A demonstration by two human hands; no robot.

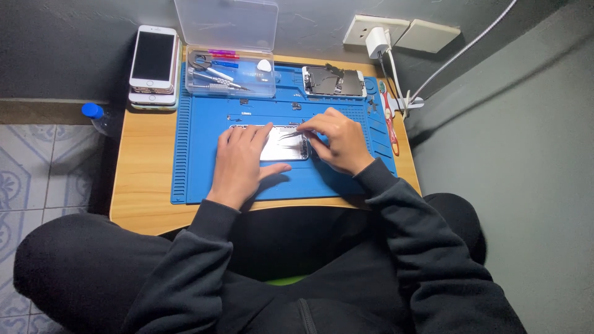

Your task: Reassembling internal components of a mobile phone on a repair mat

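Right hand: fingers pinching tweezers, tips over opened phone. Left hand: fingers spread flat, pressing phone's left end. Phone lies mid blue mat on counter. Tool box behind; phone stack at far left.

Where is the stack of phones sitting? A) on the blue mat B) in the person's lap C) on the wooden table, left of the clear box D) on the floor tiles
C: the stack of phones rests on the bare wooden table at its far left corner, beside the clear plastic box, off the blue mat.
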